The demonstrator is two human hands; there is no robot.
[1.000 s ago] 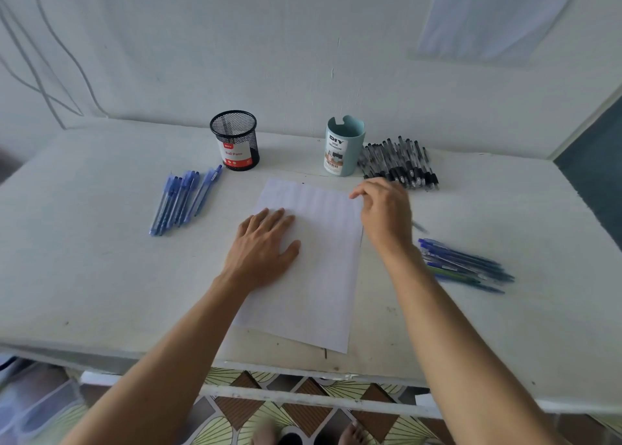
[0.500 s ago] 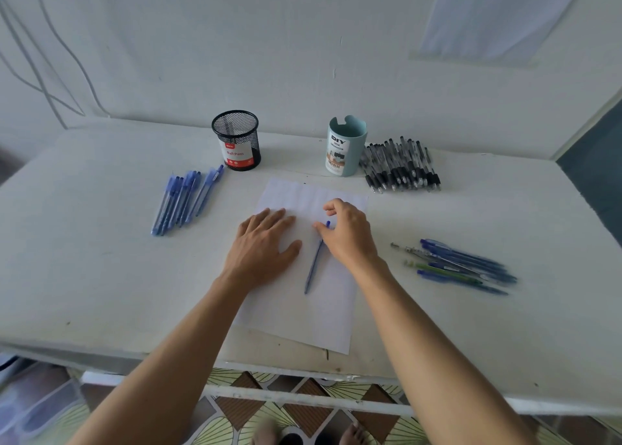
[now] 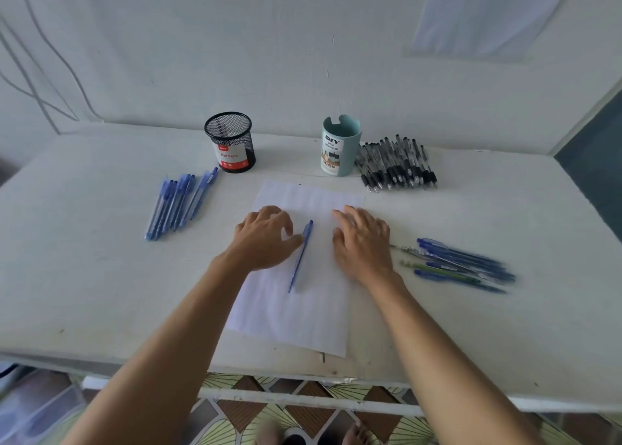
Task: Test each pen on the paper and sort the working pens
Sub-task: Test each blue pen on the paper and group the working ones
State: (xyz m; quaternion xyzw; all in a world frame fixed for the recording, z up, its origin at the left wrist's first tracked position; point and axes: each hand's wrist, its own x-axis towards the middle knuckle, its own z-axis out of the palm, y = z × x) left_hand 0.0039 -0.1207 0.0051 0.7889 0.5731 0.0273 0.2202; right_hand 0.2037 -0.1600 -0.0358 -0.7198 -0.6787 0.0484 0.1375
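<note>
Blue pen (image 3: 300,256) lies loose on the paper (image 3: 303,306), tip toward the near table edge, cap end toward the wall. Landmark = paper, centred on the white table (image 3: 101,293).

Left hand (image 3: 264,241): palm down on the paper's left half, fingers curled, thumb tip touching or just beside the pen barrel; can't tell which. Not gripping anything.

Right hand (image 3: 361,242): flat on the paper's right edge, fingers spread and relaxed, holding nothing, clear of the pen.

Around the paper:
- Left of it: row of blue pens (image 3: 180,203), laid roughly parallel.
- Right of it: a second, looser pile of blue pens with one or two green ones (image 3: 461,266), blurred.
- Beyond its far left corner: black mesh cup (image 3: 230,143), label reads "Ball Pens".
- Beyond its far right corner: teal cup (image 3: 340,146), label "DIY Desk Organizer".
- Just right of the teal cup: batch of black-grip pens (image 3: 397,165).
</note>
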